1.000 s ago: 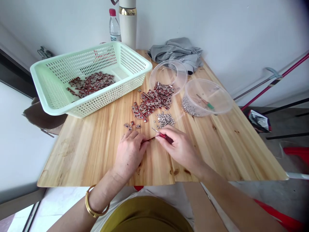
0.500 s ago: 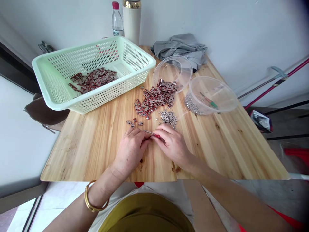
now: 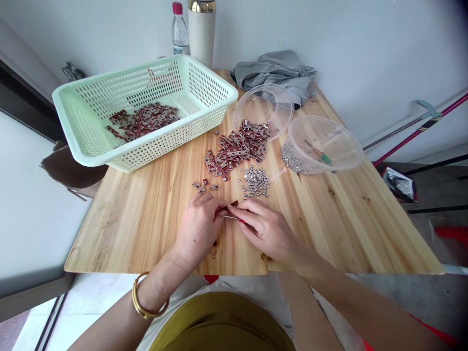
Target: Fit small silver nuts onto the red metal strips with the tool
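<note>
My left hand [image 3: 200,220] is closed at the front middle of the table, pinching a small dark red strip [image 3: 234,203] whose end sticks out past the fingertips. Between the fingers of my right hand [image 3: 268,226] is a slim tool with a red handle [image 3: 242,221] and a thin metal shaft, perhaps a small screwdriver. Its tip is hidden at my left fingers. Just beyond the right hand lie many small silver discs [image 3: 256,182]. Behind them is a heap of red strips with metal studs [image 3: 237,148]. Several short loose pieces [image 3: 202,187] lie beyond my left hand.
A pale green basket [image 3: 171,139] holding more strips stands at the left. At the right, a clear tub [image 3: 329,126] contains silver discs and a green-handled tool [image 3: 322,156]. Its clear lid [image 3: 239,109], a grey cloth [image 3: 274,70], a bottle [image 3: 180,31] and a flask [image 3: 202,36] are behind.
My right hand has come slightly toward me with the tool, whose shaft now sits lower. The red strip's end now shows above the fingertips. The whole view has shifted slightly.
</note>
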Motion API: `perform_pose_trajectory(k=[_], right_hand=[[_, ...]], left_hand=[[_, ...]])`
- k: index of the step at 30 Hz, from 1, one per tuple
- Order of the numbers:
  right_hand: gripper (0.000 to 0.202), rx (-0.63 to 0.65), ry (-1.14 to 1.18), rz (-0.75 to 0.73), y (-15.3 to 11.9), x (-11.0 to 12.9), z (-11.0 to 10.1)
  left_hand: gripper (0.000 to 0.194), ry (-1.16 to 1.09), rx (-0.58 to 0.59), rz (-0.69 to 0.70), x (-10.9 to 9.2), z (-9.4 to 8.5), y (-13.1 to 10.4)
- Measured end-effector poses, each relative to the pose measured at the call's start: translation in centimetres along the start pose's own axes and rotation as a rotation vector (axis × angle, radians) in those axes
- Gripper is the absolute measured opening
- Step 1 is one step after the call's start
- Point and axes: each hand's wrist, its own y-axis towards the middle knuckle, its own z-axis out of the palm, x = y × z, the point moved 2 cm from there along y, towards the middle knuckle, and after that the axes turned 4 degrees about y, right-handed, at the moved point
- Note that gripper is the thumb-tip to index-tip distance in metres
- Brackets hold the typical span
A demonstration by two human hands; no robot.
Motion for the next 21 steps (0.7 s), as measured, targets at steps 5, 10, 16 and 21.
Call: perform_pose_trajectory(k=[5,10,16,21], right_hand=[[0.041,-0.130,0.068,0.083,-0.4,-0.3,-0.7],[0.032,-0.168,-0.152,0.123,-1.3,0.7,0.0],[0.030,-0.143,-0.307,0.125,-1.6,1.4,0.9],[0.031,-0.178,-0.219,0.164,-1.7,1.1,0.5]], left_hand=[[0.006,0.009,0.005,-0.032,-0.3,-0.1,0.1],[0.008,0.039,0.004,-0.055,-0.4,-0.1,0.1],[0.010,0.041,-0.013,-0.040,-0.4,0.0,0.1],[0.010,0.044,-0.027,-0.036,-0.4,0.0,0.0]])
